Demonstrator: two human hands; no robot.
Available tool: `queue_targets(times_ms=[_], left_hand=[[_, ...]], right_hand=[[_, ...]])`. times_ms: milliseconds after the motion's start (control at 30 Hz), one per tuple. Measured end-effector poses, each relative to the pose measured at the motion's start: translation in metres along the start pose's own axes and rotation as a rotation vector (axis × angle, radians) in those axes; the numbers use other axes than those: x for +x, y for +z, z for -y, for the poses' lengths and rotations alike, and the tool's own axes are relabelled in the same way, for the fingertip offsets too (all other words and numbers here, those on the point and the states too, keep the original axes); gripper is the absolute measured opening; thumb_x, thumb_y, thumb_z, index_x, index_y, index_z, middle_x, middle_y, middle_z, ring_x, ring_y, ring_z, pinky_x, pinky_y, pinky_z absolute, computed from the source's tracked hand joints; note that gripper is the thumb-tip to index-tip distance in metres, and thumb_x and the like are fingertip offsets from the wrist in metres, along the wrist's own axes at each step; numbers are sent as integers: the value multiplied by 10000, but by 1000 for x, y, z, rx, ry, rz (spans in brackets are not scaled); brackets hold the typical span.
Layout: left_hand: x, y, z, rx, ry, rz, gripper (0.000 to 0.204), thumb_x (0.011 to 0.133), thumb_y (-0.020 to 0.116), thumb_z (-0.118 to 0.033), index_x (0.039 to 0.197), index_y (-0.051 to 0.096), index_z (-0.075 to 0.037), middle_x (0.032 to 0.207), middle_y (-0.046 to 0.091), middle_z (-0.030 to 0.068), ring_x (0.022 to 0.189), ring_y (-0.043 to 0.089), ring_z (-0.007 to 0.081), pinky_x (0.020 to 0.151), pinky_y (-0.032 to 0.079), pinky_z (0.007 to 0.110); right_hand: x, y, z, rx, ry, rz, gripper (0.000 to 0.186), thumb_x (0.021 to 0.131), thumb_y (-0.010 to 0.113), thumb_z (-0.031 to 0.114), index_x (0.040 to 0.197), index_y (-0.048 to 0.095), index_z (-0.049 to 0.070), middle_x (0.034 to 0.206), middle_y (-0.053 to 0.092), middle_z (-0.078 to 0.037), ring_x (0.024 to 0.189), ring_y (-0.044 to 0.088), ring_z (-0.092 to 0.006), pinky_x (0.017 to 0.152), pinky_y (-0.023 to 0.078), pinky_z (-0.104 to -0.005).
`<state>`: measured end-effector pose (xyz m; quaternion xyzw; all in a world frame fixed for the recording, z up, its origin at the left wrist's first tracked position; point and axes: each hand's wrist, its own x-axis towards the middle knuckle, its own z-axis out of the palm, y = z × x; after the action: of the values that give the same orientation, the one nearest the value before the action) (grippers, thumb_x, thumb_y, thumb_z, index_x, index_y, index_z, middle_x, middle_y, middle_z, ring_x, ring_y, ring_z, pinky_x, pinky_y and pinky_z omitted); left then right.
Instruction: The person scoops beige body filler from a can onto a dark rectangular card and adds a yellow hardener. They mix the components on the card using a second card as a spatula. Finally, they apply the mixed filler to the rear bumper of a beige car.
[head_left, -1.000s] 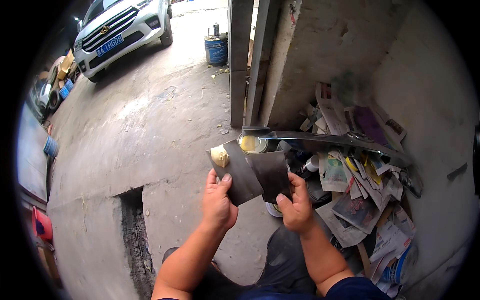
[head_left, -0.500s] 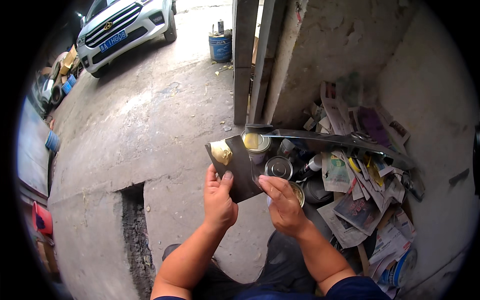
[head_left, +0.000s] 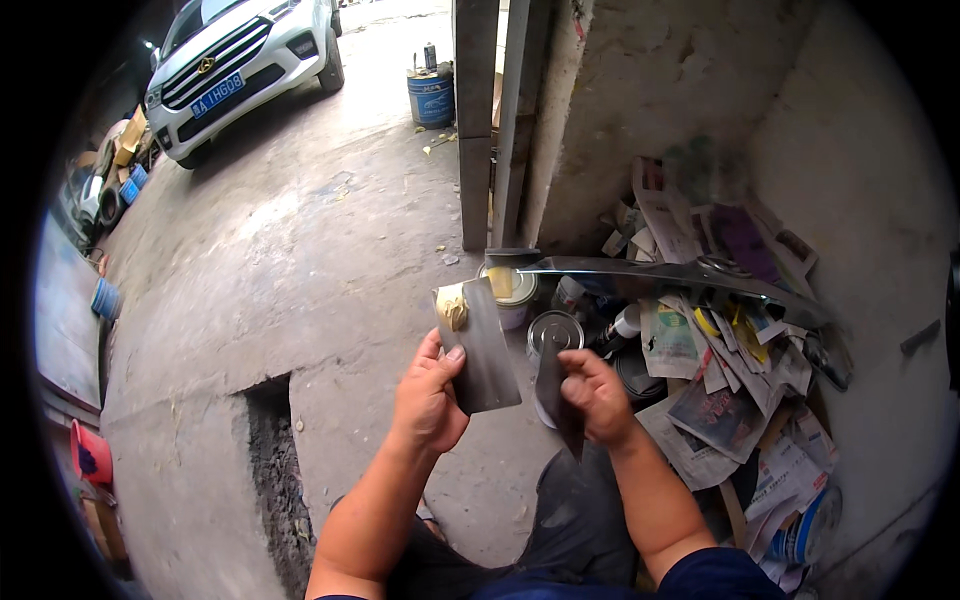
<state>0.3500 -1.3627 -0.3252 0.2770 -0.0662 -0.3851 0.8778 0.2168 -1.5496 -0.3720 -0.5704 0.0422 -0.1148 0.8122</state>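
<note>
My left hand [head_left: 430,395] is closed on a dark flat scraper plate [head_left: 482,365] with a lump of cream paste [head_left: 452,306] near its top corner. Just right of it, my right hand [head_left: 597,398] grips a second dark plate [head_left: 552,390], turned nearly edge-on. Behind both hands stand cans, one with a round silver lid [head_left: 555,326], and a long dark glossy panel [head_left: 650,273] lies over them, with a pale yellow patch at its left end.
Newspapers and paper scraps [head_left: 730,420] are heaped against the right wall, beside spray cans [head_left: 620,327]. A narrow trench [head_left: 272,470] cuts the concrete floor at left. A post [head_left: 475,150], a blue drum [head_left: 430,100], a white car [head_left: 240,70] and a red bucket [head_left: 90,450] surround me.
The two plates, overlapping a second ago, are now apart. My right hand has turned its plate edge-on and moved right since half a second ago. The left plate now stands more upright.
</note>
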Motion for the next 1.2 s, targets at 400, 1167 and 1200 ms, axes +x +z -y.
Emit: queue_targets(times_ms=[400, 1167, 1200], left_hand=[[-8, 9, 5, 117, 118, 34, 375, 932, 500, -48, 1298, 422, -65, 1186, 587, 100, 1054, 596, 199, 910, 499, 357], [-10, -12, -9, 1421, 377, 297, 426, 888, 498, 55, 1307, 480, -23, 1155, 584, 98, 1052, 551, 191, 918, 417, 289], [-9, -17, -10, 1193, 258, 215, 411, 895, 505, 41, 1302, 482, -19, 1156, 588, 88, 1047, 552, 176, 917, 420, 284]], right_hand=[[36, -11, 21, -33, 22, -127, 338, 921, 597, 175, 1182, 504, -18, 1032, 615, -52, 907, 563, -70, 803, 447, -220], [39, 39, 99, -312, -203, 18, 328, 877, 633, 64, 1179, 533, -14, 1005, 656, -120, 941, 610, -137, 830, 491, -294], [37, 40, 106, -403, -314, 28, 330, 860, 638, 35, 1176, 550, -5, 1005, 658, -120, 952, 615, -152, 833, 492, -295]])
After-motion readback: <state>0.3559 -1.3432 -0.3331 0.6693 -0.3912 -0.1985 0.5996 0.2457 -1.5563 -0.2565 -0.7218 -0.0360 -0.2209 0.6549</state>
